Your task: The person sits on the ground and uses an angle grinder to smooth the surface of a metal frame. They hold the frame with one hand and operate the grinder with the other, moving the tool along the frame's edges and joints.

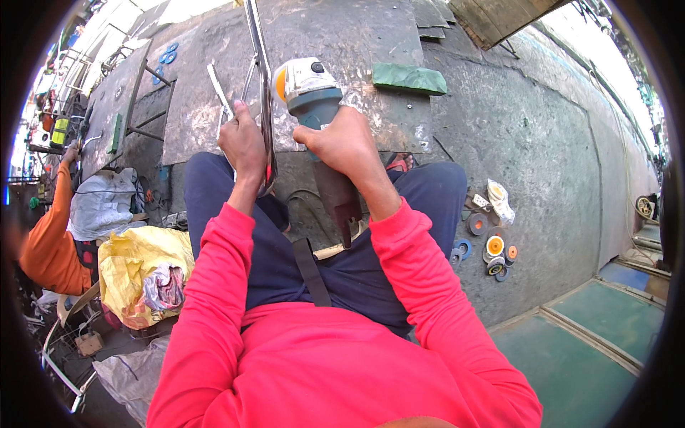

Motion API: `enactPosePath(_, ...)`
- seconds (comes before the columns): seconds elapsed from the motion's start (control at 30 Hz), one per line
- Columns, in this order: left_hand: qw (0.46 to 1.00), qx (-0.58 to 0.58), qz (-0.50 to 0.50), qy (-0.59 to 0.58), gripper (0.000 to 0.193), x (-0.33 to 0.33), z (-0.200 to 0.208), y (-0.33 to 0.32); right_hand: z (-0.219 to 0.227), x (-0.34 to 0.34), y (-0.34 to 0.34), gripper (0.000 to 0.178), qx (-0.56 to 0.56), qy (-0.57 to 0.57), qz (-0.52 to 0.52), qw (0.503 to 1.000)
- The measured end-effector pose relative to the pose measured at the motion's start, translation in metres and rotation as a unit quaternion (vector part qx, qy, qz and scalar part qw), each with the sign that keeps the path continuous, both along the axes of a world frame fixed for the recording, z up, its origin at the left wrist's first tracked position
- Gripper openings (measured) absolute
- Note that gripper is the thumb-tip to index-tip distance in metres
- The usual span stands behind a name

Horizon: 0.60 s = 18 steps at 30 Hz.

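Observation:
My right hand (344, 145) is wrapped round the body of an angle grinder (318, 102) with a silver head and a dark teal casing. An orange-yellow disc (280, 84) on its head faces the shiny bent metal tube (265, 78); I cannot tell whether they touch. Fingers of my left hand (243, 143) close round part of the tube frame, whose thinner bars run up beside it. The tube stands between my knees and reaches past the top edge of the view. The grinder's rear end points down toward my lap.
A green wrapped block (408, 78) lies on the worn metal sheet (367, 39) ahead. Several grinding discs (494, 246) sit by my right knee. At left are a yellow sack (135, 260) and a person in an orange sleeve (53, 242). Green panels (571, 349) lie lower right.

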<state>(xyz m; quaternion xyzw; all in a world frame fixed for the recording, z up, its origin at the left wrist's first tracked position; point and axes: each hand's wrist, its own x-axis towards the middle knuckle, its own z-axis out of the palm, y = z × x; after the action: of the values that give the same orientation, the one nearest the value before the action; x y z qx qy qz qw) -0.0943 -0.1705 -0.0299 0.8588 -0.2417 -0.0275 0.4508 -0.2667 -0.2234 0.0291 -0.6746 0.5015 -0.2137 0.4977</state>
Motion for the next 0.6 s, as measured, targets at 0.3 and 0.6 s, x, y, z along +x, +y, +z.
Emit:
enactPosePath(0.3,1.000,-0.010,-0.001,-0.016,0.065,-0.0025,-0.0031,0.0012,-0.0001,-0.0010,-0.0013,0.042,-0.002,0.007,0.002,1.000)
enactPosePath(0.6,1.000,-0.003,0.001,0.012,0.064,-0.0036,0.0025,0.0029,0.0043,-0.0002,-0.0017,0.045,0.015,0.016,0.010,1.000)
